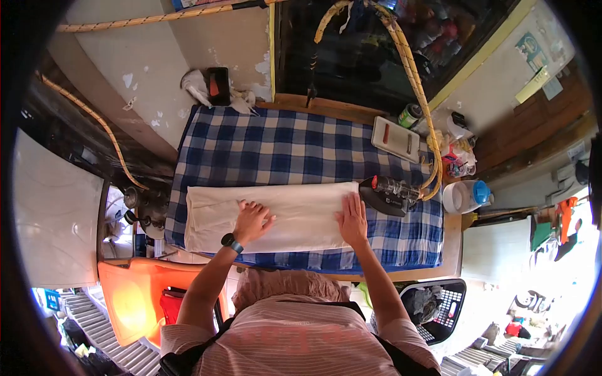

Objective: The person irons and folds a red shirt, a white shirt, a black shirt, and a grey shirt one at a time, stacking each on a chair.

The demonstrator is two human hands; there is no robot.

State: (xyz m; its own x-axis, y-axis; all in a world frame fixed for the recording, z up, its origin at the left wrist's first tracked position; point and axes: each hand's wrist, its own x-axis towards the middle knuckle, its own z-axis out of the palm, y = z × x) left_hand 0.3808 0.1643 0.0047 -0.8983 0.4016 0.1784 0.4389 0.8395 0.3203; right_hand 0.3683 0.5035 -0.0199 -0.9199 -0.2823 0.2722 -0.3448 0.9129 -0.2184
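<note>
Right, white cloth (301,213) lies folded long on the checked cover (263,144), iron (385,199) close at its 2 o'clock. Left hand (253,220) loosely spread on it, fingers bent; right hand (352,219) flat, thumb out. Looks light, soft, floppy, not fragile; layers could slip. Best hold: under both short ends, 9 and 3 o'clock

Cream cloth (295,213), folded lengthwise, flat on checkered cover (263,147).

The folded cream cloth (301,216) looks matt and smooth. The blue-and-white checked cloth (263,147) appears matt; the orange plastic chair (128,301), glossy.
</note>
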